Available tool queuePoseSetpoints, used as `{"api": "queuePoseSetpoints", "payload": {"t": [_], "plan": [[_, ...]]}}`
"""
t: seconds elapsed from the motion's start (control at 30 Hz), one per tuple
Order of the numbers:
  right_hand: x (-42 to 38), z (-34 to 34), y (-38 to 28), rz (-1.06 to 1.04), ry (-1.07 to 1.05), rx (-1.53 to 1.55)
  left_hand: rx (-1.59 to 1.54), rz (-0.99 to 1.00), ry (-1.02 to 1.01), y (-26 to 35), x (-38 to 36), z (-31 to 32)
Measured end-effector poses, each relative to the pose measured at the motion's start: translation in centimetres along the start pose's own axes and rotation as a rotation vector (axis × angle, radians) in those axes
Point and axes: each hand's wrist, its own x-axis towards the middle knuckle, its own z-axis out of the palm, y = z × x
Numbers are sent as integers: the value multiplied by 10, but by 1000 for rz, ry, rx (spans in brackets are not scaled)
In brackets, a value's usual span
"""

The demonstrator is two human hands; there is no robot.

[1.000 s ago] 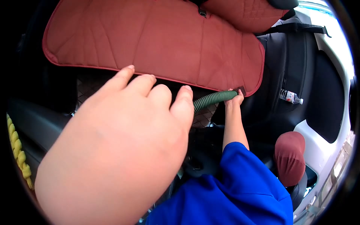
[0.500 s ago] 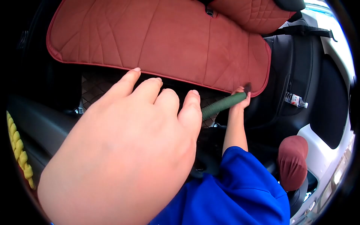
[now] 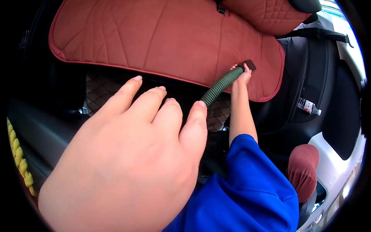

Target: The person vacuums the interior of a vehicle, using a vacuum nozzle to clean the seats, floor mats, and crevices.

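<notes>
My right hand [image 3: 241, 77] is wrapped round the end of a green ribbed vacuum hose [image 3: 221, 86], just behind its dark flat nozzle [image 3: 249, 65]. The nozzle lies over the right part of a red padded rear seat cushion [image 3: 177, 42]. From there the hose curves down to the left and passes out of sight behind the thumb of my left hand [image 3: 127, 154]. That left hand fills the foreground, palm down, fingers spread and stretched toward the seat's front edge. Its palm side is hidden.
A clear plastic bottle [image 3: 309, 106] sits in the black door panel [image 3: 305, 73] at right. A maroon-covered headrest [image 3: 303, 170] stands at lower right. Beneath the seat edge shows a quilted brown floor mat [image 3: 218, 116]. A yellow braided cord [image 3: 19, 156] hangs at far left.
My right hand has moved the hose end up and slightly left, from the seat's front edge onto the cushion. My left hand stays spread in nearly the same place.
</notes>
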Motion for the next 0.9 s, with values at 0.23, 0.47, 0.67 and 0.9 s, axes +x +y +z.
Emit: {"api": "queuePoseSetpoints", "payload": {"t": [0.23,0.47,0.67,0.9], "plan": [[-47,12,10,-952,-163,-1311,-193,36,169,-2,2,-4],[26,-70,-35,46,88,31,-18,34,64,-7,-1,8],[6,15,-18,236,-260,253,-9,39,78,-10,0,8],[-111,114,9,40,-540,-41,-107,100,177,-12,-1,9]]}}
